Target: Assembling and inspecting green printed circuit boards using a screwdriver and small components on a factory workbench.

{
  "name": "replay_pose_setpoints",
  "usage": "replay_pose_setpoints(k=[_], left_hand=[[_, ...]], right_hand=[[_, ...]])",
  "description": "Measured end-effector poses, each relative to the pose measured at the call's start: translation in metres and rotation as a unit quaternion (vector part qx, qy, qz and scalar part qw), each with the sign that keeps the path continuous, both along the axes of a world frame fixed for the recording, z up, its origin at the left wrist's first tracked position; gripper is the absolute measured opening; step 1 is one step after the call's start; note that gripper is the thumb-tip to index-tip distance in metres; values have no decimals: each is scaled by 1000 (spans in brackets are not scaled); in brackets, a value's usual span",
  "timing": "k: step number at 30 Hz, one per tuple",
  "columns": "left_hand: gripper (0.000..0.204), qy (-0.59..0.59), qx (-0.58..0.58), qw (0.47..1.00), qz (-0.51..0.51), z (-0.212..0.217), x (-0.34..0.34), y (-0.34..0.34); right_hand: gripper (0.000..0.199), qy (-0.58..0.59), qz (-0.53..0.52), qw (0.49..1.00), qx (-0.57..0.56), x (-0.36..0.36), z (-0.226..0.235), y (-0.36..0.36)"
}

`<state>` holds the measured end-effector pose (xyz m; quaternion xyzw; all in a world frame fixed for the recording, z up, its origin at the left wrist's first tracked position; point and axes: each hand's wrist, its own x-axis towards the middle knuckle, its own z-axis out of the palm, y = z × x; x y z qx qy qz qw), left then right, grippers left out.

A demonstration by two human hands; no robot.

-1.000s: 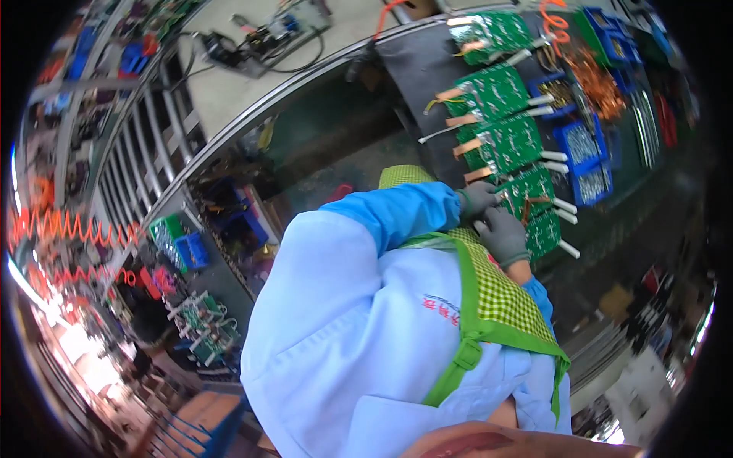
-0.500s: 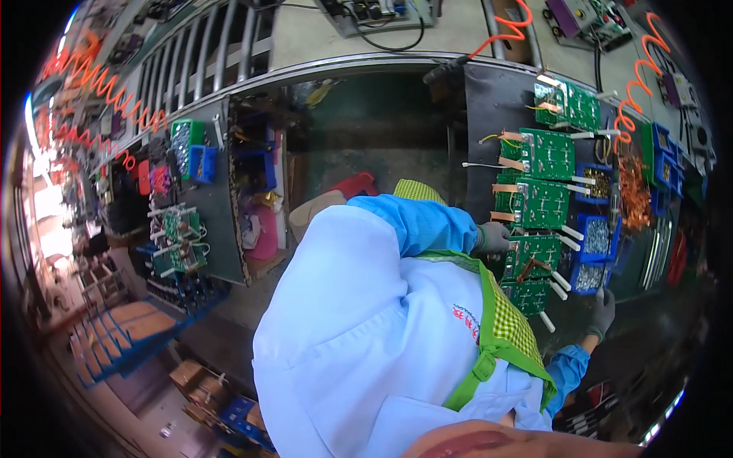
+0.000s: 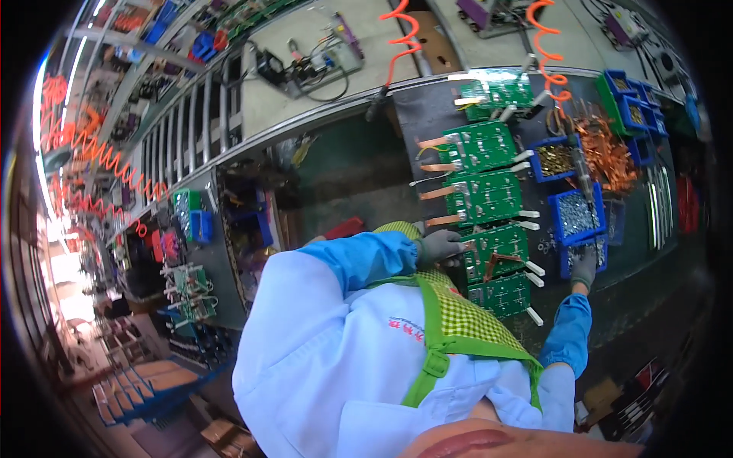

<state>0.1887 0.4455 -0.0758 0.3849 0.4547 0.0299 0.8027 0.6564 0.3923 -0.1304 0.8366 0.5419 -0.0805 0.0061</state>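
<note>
A row of green circuit boards [image 3: 487, 200] lies on the dark bench, with white leads along its right side. Copper strips [image 3: 439, 194] stick out on the left of several boards. My left hand [image 3: 441, 249], in a grey glove, is at the left edge of a board with a bent copper piece [image 3: 500, 266] on it. Its fingers are drawn together; what they hold, if anything, is too small to make out. My right hand [image 3: 584, 269], also gloved, reaches into the nearest blue bin [image 3: 566, 263] of small metal parts. Its fingertips are hidden there.
Beyond stand a blue bin of silvery hardware [image 3: 576, 212] and one of brass-coloured parts [image 3: 553, 160]. A long grey tool [image 3: 585, 179] lies across the bins. Copper pieces [image 3: 607, 156] are heaped at the far right. Orange coiled hoses [image 3: 546, 46] hang above.
My right hand has gone from beside the bins into the nearest blue bin. My left hand stays by the same board. The whole view has shifted, so the boards appear farther left.
</note>
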Motion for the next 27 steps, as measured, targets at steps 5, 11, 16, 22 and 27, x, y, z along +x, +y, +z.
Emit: replay_pose_setpoints(k=[5,11,16,22,27], left_hand=[[20,-59,-54,996,42,-9,7,1],[26,-17,-72,997,38,-14,-2,3],[25,23,-56,997,41,-19,7,3],[30,18,-29,999,-9,-18,4,20],[31,62,-53,997,-4,-7,5,20]], right_hand=[[38,41,5,998,57,8,-2,-19],[34,54,-61,995,54,-8,7,5],[29,44,-174,984,-20,1,3,-6],[25,9,-146,989,-3,-7,27,-2],[24,-3,-141,988,60,0,26,-5]])
